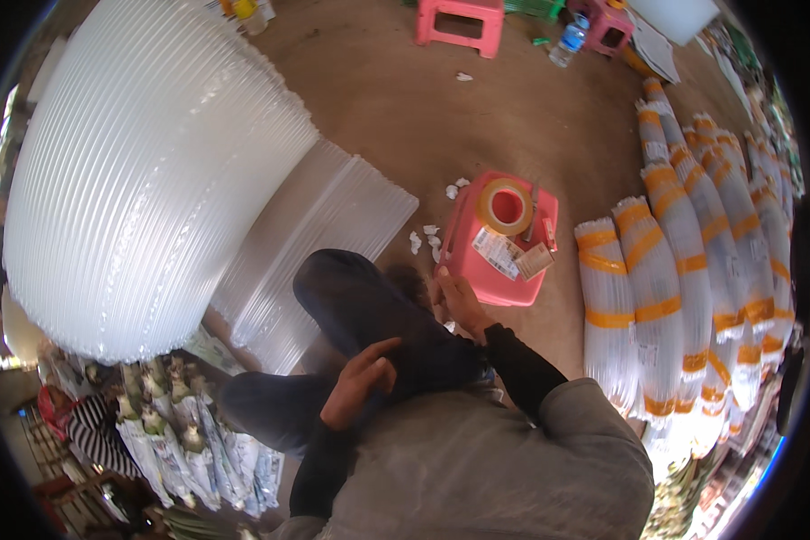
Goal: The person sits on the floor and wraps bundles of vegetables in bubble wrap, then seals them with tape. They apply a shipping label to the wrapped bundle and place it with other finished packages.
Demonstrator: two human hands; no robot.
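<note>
My left hand (361, 386) hovers over my lap with loosely bent fingers, and I see nothing in it. Close to the near left corner of a pink plastic stool (493, 280) is my right hand (462, 304), its fingers partly apart and no object visible in them. On the stool lie a roll of clear tape (486, 214), a printed paper label (495, 251), a brown card (534, 261) and a small red item (549, 233). A narrow metal tool (532, 219), its kind unclear, lies beside the roll.
At my left rises a large stack of clear ribbed plastic sleeves (155, 169), with a lower flat bundle (324, 202) alongside. Taped plastic rolls (661, 307) stand at my right. Paper-wrapped plant stems (189, 445) lie behind left, near a person in stripes (98, 432). Another pink stool (460, 10) and a water bottle (570, 42) are ahead.
</note>
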